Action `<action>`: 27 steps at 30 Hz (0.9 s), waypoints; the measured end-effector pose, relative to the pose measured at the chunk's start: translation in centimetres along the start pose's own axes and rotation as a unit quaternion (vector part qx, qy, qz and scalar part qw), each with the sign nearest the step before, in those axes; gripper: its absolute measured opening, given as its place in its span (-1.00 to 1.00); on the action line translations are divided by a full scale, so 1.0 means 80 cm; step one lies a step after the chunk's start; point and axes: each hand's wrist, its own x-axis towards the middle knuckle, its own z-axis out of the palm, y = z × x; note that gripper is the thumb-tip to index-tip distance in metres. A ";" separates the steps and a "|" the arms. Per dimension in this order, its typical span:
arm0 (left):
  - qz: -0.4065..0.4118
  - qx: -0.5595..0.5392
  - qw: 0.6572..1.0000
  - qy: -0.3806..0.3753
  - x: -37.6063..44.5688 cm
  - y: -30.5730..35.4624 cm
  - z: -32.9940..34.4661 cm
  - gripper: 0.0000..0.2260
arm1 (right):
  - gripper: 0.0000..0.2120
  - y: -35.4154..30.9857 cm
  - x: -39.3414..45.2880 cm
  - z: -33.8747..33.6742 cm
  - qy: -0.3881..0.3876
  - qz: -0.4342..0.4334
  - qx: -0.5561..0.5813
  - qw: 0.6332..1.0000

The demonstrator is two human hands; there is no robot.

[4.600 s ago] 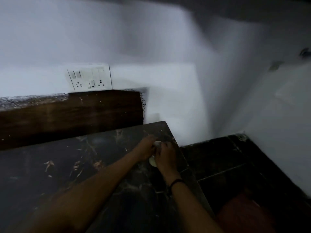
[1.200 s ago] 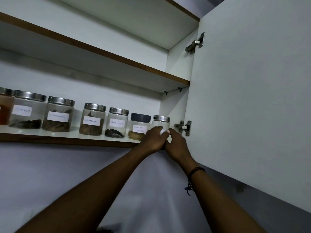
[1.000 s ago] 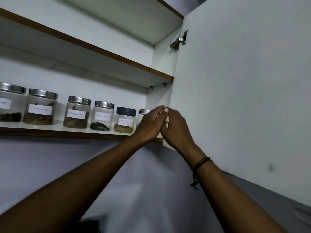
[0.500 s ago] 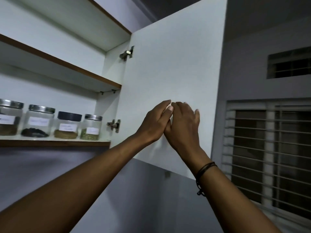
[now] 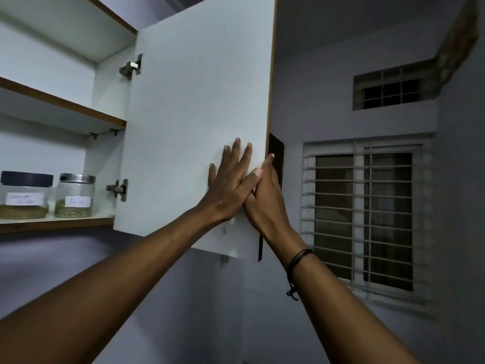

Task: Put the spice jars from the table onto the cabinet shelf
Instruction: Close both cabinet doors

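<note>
Two labelled spice jars stand at the right end of the lower cabinet shelf (image 5: 78, 221): one with a black lid (image 5: 25, 195), one with a silver lid (image 5: 75, 195). The white cabinet door (image 5: 196, 101) stands open to their right. My left hand (image 5: 231, 185) lies flat on the door's inner face with fingers spread and holds nothing. My right hand (image 5: 266, 200) is at the door's free edge, thumb on the inner face and fingers around the edge. The table is out of view.
An upper shelf (image 5: 60, 103) runs above the jars. Two metal hinges (image 5: 131, 67) (image 5: 118, 189) join the door to the cabinet side. A barred window (image 5: 367, 214) and a small vent window (image 5: 388, 86) are on the wall to the right.
My hands let go of the silver-lidded jar on the shelf and moved right onto the door. The view has turned right, so most jars have left the frame.
</note>
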 end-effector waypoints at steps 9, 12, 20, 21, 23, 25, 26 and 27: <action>0.073 0.014 0.997 0.032 -0.016 0.024 -0.077 -0.37 | -0.49 -0.063 -0.016 0.006 0.136 -0.060 0.076 0.986; 0.120 0.002 0.991 0.053 -0.033 0.026 -0.119 -0.19 | -0.61 -0.101 -0.021 0.017 0.141 -0.114 0.134 0.974; 0.109 -0.082 0.985 0.102 -0.101 -0.008 -0.261 -0.28 | -0.55 -0.211 -0.039 0.098 0.054 -0.217 0.253 0.941; 0.092 -0.083 0.986 0.108 -0.110 -0.015 -0.280 -0.33 | -0.52 -0.222 -0.040 0.111 0.036 -0.228 0.253 0.940; 0.055 -0.079 0.989 0.114 -0.133 -0.031 -0.322 -0.40 | -0.46 -0.251 -0.044 0.142 -0.004 -0.249 0.249 0.936; 0.021 -0.082 0.989 0.124 -0.160 -0.049 -0.366 -0.42 | -0.41 -0.279 -0.049 0.177 -0.038 -0.267 0.238 0.933; 0.000 -0.089 0.987 0.134 -0.171 -0.057 -0.381 -0.41 | -0.39 -0.289 -0.051 0.193 -0.056 -0.279 0.232 0.930; -0.023 -0.087 0.984 0.152 -0.186 -0.067 -0.406 -0.41 | -0.37 -0.308 -0.055 0.215 -0.078 -0.290 0.228 0.926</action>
